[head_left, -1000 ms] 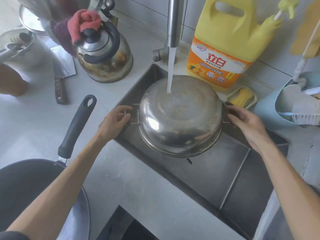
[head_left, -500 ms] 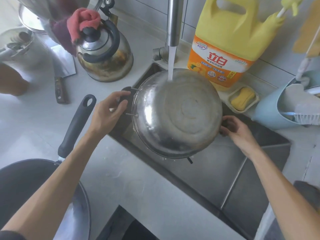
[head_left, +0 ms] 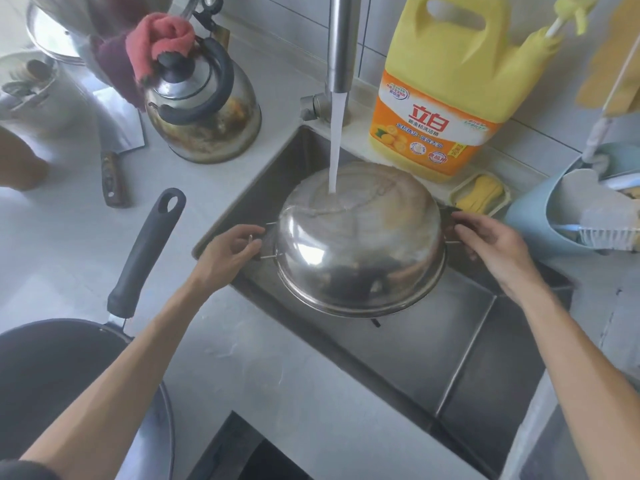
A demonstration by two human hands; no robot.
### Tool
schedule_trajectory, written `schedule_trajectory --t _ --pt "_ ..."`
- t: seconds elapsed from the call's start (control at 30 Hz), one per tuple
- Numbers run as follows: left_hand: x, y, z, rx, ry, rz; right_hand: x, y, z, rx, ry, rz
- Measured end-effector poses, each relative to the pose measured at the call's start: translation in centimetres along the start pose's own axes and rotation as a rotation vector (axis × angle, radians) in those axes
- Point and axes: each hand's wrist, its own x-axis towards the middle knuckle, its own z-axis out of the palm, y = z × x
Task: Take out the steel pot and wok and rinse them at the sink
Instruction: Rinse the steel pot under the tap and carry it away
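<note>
The steel pot point(head_left: 360, 251) is out and is held upside down over the sink point(head_left: 460, 344), at the middle of the scene. The water stream point(head_left: 336, 143) from the faucet point(head_left: 341, 39) lands on the far part of the pot's upturned base and sheets down its sides. The outside rinse is judged to be under way; whether the inside has been rinsed cannot be told, since the opening faces down.

The wok point(head_left: 62, 386) is also out, resting on the counter point(head_left: 263, 386) at near left, its black handle point(head_left: 145, 251) pointing toward the far side. It is apart from the sink and looks dry, so its rinse is judged still to be done.

Left hand point(head_left: 230, 251): fingers curled round the pot's left side handle, forearm reaching in from near left across the counter. Right hand point(head_left: 491, 244): fingers laid over the right side handle and gripping it, forearm coming in from near right. The pot is carried level between the two hands, clear of the sink floor as far as can be seen.

A detergent jug point(head_left: 446, 98) stands just beyond the pot on the far ledge.
</note>
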Motion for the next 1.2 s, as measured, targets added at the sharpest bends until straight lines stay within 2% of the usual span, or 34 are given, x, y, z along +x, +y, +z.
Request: schedule_trajectory --t 0.13,0.27,0.53,0.67,0.97,1.1,1.2 --pt "-0.4 -0.5 0.8 -0.049 -0.038 0.022 0.0 -0.6 -0.4 -0.074 -0.008 -0.087" --pt "-0.4 -0.4 0.3 -0.035 -0.001 0.091 -0.4 -0.2 0.0 -0.03 0.022 -0.111" --pt "-1.1 3.5 -2.9 -0.021 0.199 0.29 -1.3 3.0 2.8 0.053 -0.006 0.082" --pt "0.0 5.0 -4.0 -0.034 0.246 0.237 -1.2 3.8 3.8 0.06 -0.038 0.139" --pt "0.8 1.8 0.0 0.047 0.117 -0.022 0.5 1.6 1.9 0.072 0.175 0.078" --pt "0.3 -0.4 1.3 0.054 0.001 -0.058 0.6 0.2 0.6 -0.135 0.063 -0.068" --pt "-0.1 -1.1 1.2 0.065 0.016 -0.02 0.4 -0.6 0.3 -0.227 -0.001 -0.12"
